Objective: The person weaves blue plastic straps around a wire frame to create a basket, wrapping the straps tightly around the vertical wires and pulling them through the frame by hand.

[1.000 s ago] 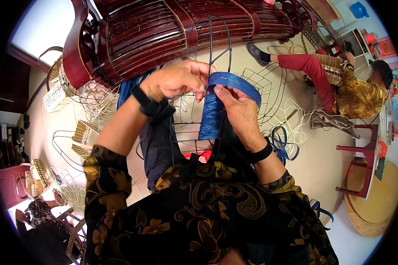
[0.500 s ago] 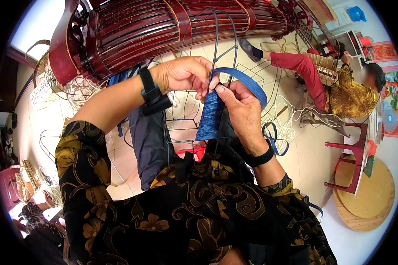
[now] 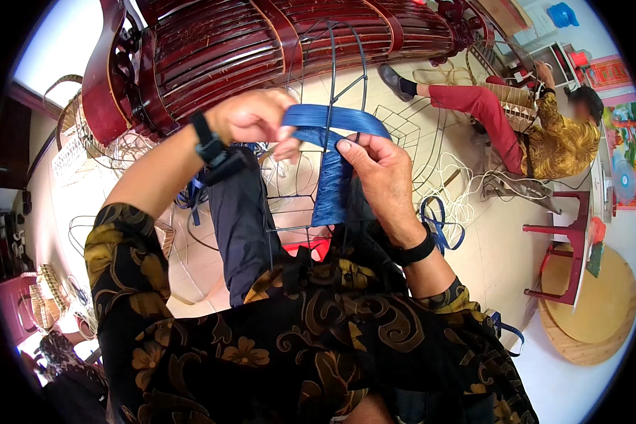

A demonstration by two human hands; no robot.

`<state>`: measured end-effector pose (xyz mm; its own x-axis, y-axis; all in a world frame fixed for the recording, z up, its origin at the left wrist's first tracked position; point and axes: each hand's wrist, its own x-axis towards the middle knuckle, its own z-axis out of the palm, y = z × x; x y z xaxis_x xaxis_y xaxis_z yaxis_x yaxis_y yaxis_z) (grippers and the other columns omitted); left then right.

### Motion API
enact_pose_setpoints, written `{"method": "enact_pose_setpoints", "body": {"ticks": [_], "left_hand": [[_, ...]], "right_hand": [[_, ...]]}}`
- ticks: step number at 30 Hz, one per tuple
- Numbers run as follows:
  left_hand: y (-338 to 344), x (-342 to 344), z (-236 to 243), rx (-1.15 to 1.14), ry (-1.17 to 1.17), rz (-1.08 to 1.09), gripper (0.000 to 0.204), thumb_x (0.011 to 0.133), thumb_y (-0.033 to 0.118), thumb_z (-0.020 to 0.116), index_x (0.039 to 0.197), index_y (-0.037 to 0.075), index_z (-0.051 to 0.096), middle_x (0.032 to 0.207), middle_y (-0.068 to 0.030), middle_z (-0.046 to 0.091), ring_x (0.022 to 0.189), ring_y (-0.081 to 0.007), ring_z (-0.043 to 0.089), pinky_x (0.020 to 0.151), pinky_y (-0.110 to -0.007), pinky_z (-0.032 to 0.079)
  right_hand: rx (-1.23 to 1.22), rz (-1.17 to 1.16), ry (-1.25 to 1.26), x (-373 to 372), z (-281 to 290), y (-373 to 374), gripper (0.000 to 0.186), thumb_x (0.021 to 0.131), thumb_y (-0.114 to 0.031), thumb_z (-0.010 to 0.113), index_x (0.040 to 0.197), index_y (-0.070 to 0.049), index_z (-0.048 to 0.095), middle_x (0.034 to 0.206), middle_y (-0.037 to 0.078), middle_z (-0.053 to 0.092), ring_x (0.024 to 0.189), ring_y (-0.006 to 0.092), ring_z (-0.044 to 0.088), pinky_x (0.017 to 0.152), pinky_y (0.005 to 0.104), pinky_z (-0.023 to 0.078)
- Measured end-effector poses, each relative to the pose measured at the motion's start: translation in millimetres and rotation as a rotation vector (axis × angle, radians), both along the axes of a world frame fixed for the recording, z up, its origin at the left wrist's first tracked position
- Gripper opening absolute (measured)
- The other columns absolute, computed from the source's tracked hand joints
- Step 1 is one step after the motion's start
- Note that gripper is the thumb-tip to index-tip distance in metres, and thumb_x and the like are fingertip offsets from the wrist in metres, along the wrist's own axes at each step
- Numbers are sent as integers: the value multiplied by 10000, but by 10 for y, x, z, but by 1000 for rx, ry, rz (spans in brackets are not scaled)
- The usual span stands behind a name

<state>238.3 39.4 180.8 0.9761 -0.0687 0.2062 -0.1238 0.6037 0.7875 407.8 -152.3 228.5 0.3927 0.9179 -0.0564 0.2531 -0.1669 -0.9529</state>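
Observation:
A black wire frame (image 3: 362, 76) stands between my legs, its middle bars wrapped in a tapering band of blue woven strip (image 3: 330, 194). A flat blue strap (image 3: 332, 115) loops out from the top of the wrapping. My left hand (image 3: 258, 121) has its fingers closed round the left end of this loop, left of the bars. My right hand (image 3: 381, 173) grips the top of the wrapped part, thumb pressed on the strip and fingers behind it, partly hidden.
A dark red slatted bench (image 3: 212, 49) lies ahead. A person in red trousers (image 3: 558, 141) works on a woven piece at right; another person (image 3: 67, 374) is at lower left. Wire frames, loose cords (image 3: 445, 198), a red stool (image 3: 565, 233) and round wooden boards (image 3: 583, 311) lie around.
My left hand has moved left from the bars, drawing the blue loop out sideways across the frame. My right hand stays at the top of the wrapping.

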Motion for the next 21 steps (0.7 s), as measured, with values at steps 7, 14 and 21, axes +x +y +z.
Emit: {"method": "enact_pose_setpoints", "body": {"ticks": [7,14,21], "left_hand": [[-112,-994,237,131,-19,272,288,840,309,655,732,45,619,706,-168,634,650,-285,623,741,-457,483],[-555,-1553,165,9,-15,684,327,874,347,667,727,74,566,690,-129,608,659,-282,609,747,-442,471],[-767,-1320,410,-71,-157,926,260,847,296,685,733,92,571,1260,-207,490,1213,-317,443,1115,-443,247]], "right_hand": [[24,33,67,21,-22,-14,254,881,-190,726,974,46,709,710,-10,637,646,34,508,571,217,425],[-39,77,188,20,-17,12,254,890,-199,714,972,41,717,757,2,653,661,55,535,593,227,450],[-82,139,377,0,-9,31,289,985,-256,591,978,2,723,755,-36,622,657,38,488,603,211,414]]}}
